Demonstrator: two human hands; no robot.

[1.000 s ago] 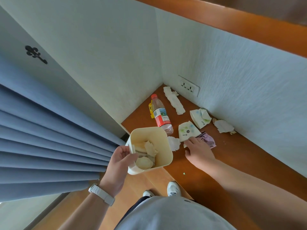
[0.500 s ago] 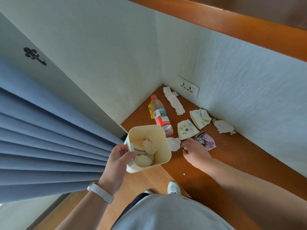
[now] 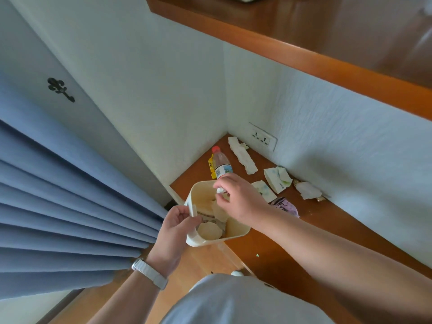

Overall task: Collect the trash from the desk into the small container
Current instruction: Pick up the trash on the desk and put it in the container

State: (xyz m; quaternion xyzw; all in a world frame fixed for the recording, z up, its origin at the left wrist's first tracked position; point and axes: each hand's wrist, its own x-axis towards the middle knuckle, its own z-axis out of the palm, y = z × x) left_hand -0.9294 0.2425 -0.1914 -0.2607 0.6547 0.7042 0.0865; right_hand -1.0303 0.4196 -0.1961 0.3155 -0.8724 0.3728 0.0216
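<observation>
My right hand (image 3: 238,199) hung over the open mouth of the container (image 3: 236,230), its fingers (image 3: 223,184) pinching a small white scrap of paper (image 3: 219,190) between thumb and forefinger. The scrap sat directly above the opening, with crumpled paper already lying at the bottom, so I judged that letting go was all the move needed. My left hand (image 3: 174,226) gripped the container by its near wall, fingers curled over the rim, holding it off the front corner of the desk (image 3: 315,230).

The rest of the trash lay beyond and to the right of my right hand, the nearer of the two. The bottle (image 3: 222,163) lay on its side just past the container, red cap pointing away toward the corner, long axis running front to back. A long white wrapper (image 3: 242,155) lay nearly parallel beside it. Two folded tissue packets (image 3: 275,178), a purple wrapper (image 3: 284,205) and a crumpled wad (image 3: 307,190) by the wall trailed rightward.
</observation>
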